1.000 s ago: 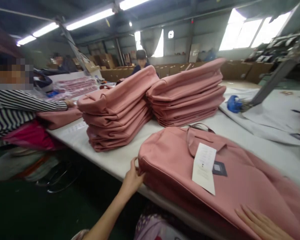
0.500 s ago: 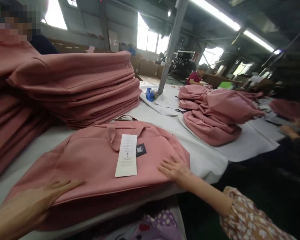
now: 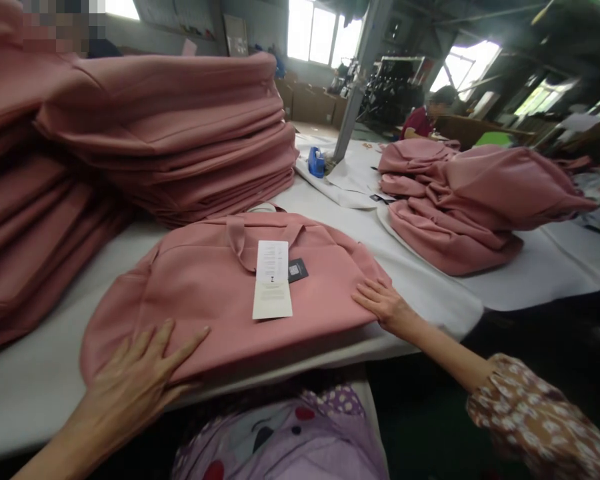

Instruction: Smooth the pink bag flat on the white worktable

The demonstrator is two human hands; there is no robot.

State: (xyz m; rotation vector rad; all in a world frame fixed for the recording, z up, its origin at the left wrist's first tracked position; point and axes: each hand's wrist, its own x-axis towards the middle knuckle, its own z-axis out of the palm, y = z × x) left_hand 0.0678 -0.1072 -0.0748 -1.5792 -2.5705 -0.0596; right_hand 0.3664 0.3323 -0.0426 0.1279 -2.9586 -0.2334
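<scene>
Found the pink bag (image 3: 205, 287) lying flat at the front edge of the surface (image 3: 30, 400), in front of the tall stack of bags (image 3: 180, 133). Pressed on its near left corner with the left hand (image 3: 135, 377), fingers wide, holding nothing. Touched its right end with the right hand (image 3: 385, 307), fingers loosely spread. Probably best smoothed with even pushes from both sides, keeping off the paper tag (image 3: 273, 287). Compared with half a second before: kept both hands on the bag, in nearly the same spots.

Dusty-pink flat fabric bag (image 3: 205, 293) carries a white paper tag (image 3: 272, 280) and dark square label (image 3: 297, 269); white worktop (image 3: 40, 393); brown floral sleeve (image 3: 540, 420).
</scene>
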